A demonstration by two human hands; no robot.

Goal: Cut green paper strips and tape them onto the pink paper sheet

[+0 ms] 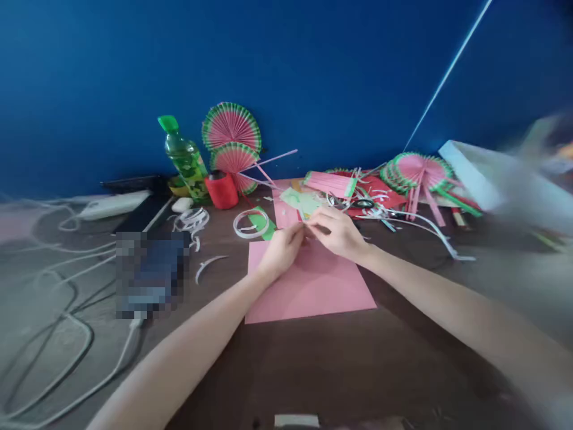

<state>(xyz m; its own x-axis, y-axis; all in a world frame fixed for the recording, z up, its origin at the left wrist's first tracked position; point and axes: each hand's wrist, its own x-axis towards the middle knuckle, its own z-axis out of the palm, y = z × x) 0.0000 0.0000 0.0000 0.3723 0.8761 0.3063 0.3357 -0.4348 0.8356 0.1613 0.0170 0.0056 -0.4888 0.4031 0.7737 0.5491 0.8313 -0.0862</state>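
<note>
My left hand (283,249) and my right hand (339,233) meet over the far edge of a pink paper sheet (313,286) on the dark table. Both hands are closed in a pinch on a small pale green and white piece of paper (301,204) that sticks up just beyond the fingers. Exactly how the fingertips grip it is hidden. A roll of clear tape (250,224) lies just left of the left hand, on a green strip.
Pink and green folded paper fans (231,126) stand at the blue wall, more fans (418,172) at the right. A green bottle (184,156), a red spool (221,190), scissors (362,204), paper scraps, a blurred-out device (150,275), white cables (67,334) at left.
</note>
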